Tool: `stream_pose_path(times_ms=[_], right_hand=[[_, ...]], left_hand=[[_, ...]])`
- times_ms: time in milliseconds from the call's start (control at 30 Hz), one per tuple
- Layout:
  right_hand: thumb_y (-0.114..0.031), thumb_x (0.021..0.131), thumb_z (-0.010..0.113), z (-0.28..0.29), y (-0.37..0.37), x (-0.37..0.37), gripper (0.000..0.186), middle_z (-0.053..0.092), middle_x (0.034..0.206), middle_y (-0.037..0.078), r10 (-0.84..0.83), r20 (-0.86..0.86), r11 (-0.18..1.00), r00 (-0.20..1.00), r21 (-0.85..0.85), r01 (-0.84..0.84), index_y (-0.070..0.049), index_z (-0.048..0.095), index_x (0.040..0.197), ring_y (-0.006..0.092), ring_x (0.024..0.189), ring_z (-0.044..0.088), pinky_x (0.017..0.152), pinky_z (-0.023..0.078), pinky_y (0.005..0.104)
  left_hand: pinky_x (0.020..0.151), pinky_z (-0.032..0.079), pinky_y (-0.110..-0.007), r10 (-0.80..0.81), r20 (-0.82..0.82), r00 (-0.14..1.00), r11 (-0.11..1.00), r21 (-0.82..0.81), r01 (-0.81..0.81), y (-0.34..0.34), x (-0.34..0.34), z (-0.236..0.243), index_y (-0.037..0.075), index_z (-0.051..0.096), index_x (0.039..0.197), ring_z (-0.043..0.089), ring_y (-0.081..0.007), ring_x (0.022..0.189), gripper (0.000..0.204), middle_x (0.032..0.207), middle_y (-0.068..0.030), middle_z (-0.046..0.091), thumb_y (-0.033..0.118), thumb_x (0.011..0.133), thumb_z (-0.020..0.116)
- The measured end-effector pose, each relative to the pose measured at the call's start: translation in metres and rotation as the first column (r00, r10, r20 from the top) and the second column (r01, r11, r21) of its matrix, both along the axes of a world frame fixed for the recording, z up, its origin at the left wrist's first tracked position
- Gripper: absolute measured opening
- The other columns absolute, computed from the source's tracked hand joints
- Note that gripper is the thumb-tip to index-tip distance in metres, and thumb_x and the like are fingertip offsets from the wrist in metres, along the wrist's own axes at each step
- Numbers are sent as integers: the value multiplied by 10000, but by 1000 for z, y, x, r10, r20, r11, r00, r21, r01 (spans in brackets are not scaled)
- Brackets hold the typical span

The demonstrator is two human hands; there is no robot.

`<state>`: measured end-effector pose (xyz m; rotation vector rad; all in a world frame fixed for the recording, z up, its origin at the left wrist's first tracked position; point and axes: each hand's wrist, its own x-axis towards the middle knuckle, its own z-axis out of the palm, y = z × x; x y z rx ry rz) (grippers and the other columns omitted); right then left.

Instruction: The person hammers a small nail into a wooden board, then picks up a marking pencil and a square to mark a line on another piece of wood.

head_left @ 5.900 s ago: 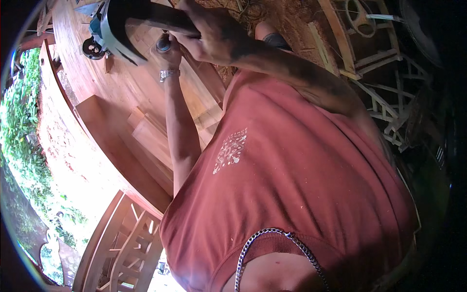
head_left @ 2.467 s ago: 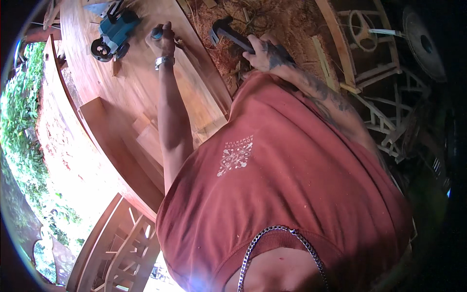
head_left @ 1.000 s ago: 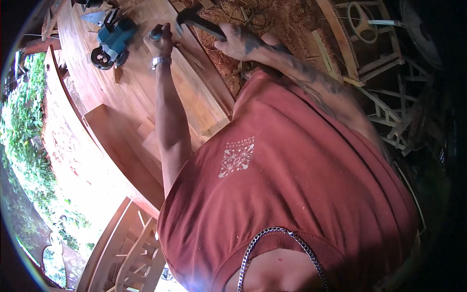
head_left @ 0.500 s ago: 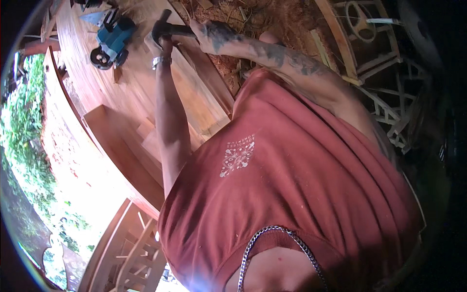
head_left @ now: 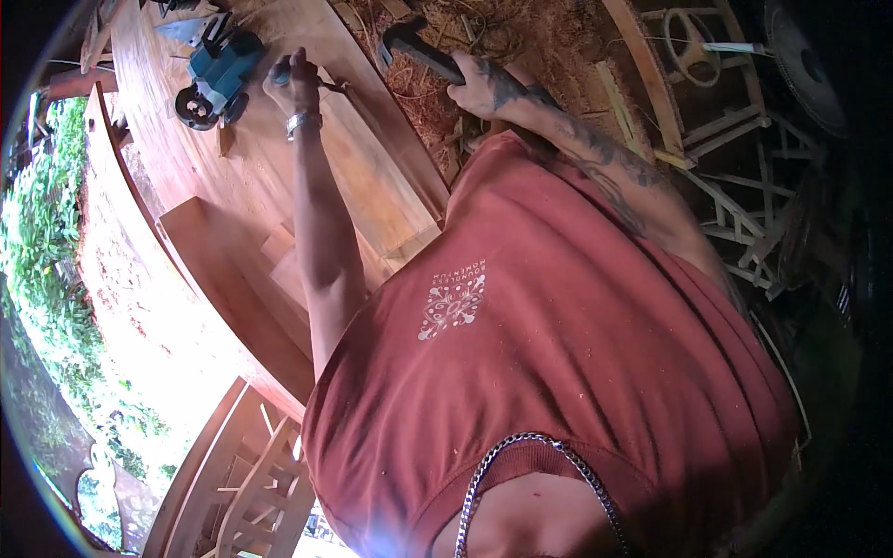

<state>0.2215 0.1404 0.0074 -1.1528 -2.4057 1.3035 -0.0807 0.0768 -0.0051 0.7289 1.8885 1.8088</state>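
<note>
My left hand (head_left: 296, 91) is closed over the wooden workpiece, with a silvery watch at its wrist. Dark parts poke out above the fingers, seemingly of a small tool whose kind I cannot make out. My right hand (head_left: 484, 88) grips the handle of a hammer (head_left: 423, 51). Its dark head points up and to the left, apart from my left hand, over the shavings beyond the wood's edge. To the left of my left hand, a blue power tool (head_left: 223, 76) with a black wheel-like part rests on the broad boards (head_left: 270, 167).
Wood shavings (head_left: 521, 37) cover the ground at the upper right. Timber frames (head_left: 716, 130) and a pale oval ring (head_left: 690, 46) lie farther right. A long raised board (head_left: 233, 288) runs along the left, with slatted woodwork (head_left: 256, 484) at lower left. Greenery (head_left: 46, 260) stands beyond.
The hammer has swung from above my left hand to the right, and my right arm has drawn back with it. My left hand stays closed in nearly the same place.
</note>
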Motion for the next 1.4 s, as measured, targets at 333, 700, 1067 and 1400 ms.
stream_pose_path(times_ms=[333,700,1067,1400], right_hand=[[-261,857,639,94,5,-49,362,621,769,232,112,-185,988,976,127,-89,11,554,1080,401,737,654,648,509,468],[-193,839,658,-48,-4,-74,383,622,696,234,205,5,667,979,731,-143,-8,497,1133,417,641,655,576,528,492],[-217,876,565,19,-7,-8,467,643,894,280,83,-36,993,996,87,-80,17,439,1261,445,827,645,699,493,518],[-217,864,607,24,-9,-24,465,628,852,279,153,-27,985,988,81,-150,29,470,1234,447,832,635,712,490,498]], left_hand=[[486,437,-302,-205,-246,947,959,-245,144,3,20,-1,-19,612,639,520,-97,506,328,542,-31,575,248,821,673],[561,424,-353,-81,-845,528,970,56,238,28,13,-38,17,670,835,528,-170,594,241,625,-41,561,254,837,718],[444,384,-271,-4,-30,1000,1000,20,4,1,17,0,18,584,655,494,-94,497,306,566,-25,546,217,859,694],[508,415,-325,-210,-424,881,970,-206,132,-2,21,-9,-18,603,667,497,-121,523,295,554,-56,541,209,845,662]])
